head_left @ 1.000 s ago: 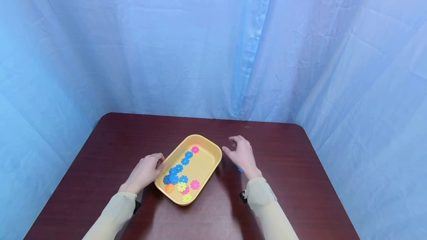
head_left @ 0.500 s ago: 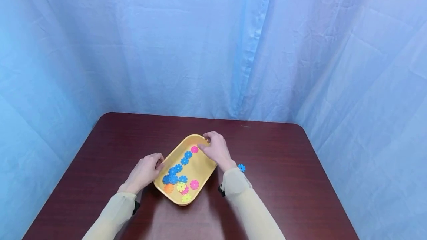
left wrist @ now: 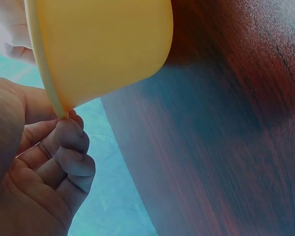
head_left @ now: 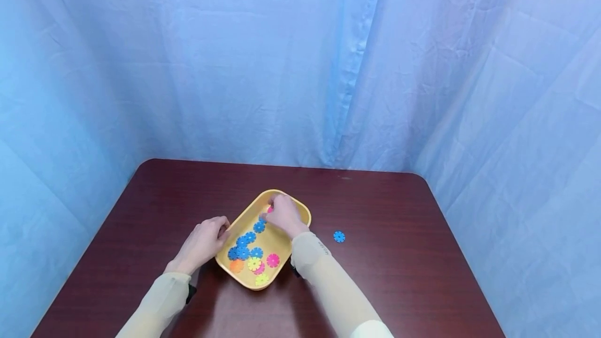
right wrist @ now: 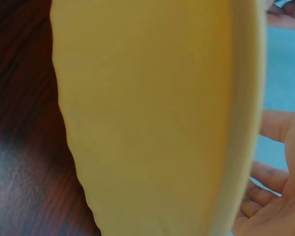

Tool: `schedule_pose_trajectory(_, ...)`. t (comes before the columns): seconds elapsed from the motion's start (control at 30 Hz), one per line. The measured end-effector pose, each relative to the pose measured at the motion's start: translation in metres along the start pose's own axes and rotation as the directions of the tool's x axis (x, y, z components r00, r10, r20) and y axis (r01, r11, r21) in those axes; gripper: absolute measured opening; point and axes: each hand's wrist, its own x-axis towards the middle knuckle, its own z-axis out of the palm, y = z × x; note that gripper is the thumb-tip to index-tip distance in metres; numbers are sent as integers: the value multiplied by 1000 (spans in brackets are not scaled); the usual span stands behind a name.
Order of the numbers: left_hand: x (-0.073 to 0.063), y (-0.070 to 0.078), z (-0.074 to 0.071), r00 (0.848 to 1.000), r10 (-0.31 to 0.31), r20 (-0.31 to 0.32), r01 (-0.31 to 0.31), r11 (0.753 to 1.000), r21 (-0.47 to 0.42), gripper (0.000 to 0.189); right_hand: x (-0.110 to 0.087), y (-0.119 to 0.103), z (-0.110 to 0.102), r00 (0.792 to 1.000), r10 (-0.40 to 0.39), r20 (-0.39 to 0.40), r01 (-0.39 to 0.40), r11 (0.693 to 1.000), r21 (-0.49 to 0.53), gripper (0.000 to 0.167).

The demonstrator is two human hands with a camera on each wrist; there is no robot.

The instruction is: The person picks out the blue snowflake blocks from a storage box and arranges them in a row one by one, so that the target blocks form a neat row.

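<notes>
The left hand (head_left: 199, 244) grips a yellow tray (head_left: 276, 241) of snowflake discs (head_left: 243, 252); the right hand (head_left: 284, 216) hangs inside; one blue disc (head_left: 339, 237) lies outside.

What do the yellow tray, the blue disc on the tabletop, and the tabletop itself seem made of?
Yellow tray: likely moulded plastic, smooth, judging by its even colour and rounded corners.
Blue disc: probably plastic, by its notched edge and uniform bright colour; finish too small to tell.
Tabletop: wood or wood-look laminate, given the dark reddish grain; softly glossy where light reflects.
</notes>
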Motion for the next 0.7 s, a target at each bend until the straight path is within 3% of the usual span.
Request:
schedule_pose_trajectory(0.13,0,-1,0,1000,0,0,0,1000,2,11,5,0,5,999,33,20,-31,998,-53,27)
schedule_pose_trajectory(0.5,0,0,1,1000,14,-15,-14,1000,2,12,12,5,16,993,84,89,-76,994,-82,29)
schedule_pose_trajectory(0.7,0,-1,1,1000,16,-18,-16,1000,-2,12,16,6,23,995,59,78,-53,996,-71,41)
